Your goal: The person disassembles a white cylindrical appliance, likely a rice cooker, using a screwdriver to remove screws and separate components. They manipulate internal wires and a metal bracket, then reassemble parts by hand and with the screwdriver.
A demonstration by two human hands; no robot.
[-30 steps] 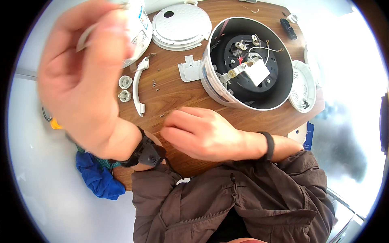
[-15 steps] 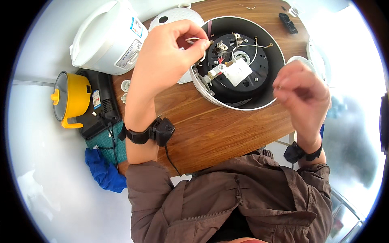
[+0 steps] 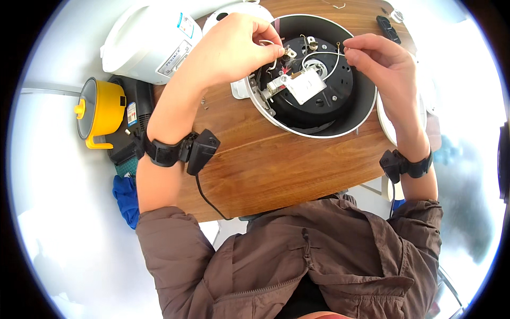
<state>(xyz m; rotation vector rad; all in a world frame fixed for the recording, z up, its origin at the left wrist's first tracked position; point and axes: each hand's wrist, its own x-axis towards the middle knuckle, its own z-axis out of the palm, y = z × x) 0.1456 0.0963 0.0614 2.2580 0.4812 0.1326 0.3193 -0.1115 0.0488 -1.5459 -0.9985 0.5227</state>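
An opened round appliance housing [image 3: 311, 134] with a white rim stands on the table, black inside. Within it lie a black disc-shaped base [image 3: 340, 87], a white rectangular piece [image 3: 305, 86], metal terminals and thin wires. My left hand [image 3: 234, 48] reaches over the housing's left rim, thumb and forefinger pinched on a white wire [image 3: 274, 65] near a metal terminal [image 3: 290, 52]. At the right rim my right hand [image 3: 390, 64] pinches the end of another white wire [image 3: 319, 53], which loops across the base; its tip is hidden by my fingers.
A white rice cooker [image 3: 151, 45] stands at the far left, beside a yellow pot [image 3: 109, 109] on a black appliance [image 3: 133, 111]. A blue cloth [image 3: 125, 199] hangs lower left. A black clip-like part [image 3: 388, 29] lies at the back right of the wooden table [image 3: 276, 170].
My right hand has moved up and inward from beside the housing and now grips a white wire's end. My left hand stays pinched on its wire, slightly farther right.
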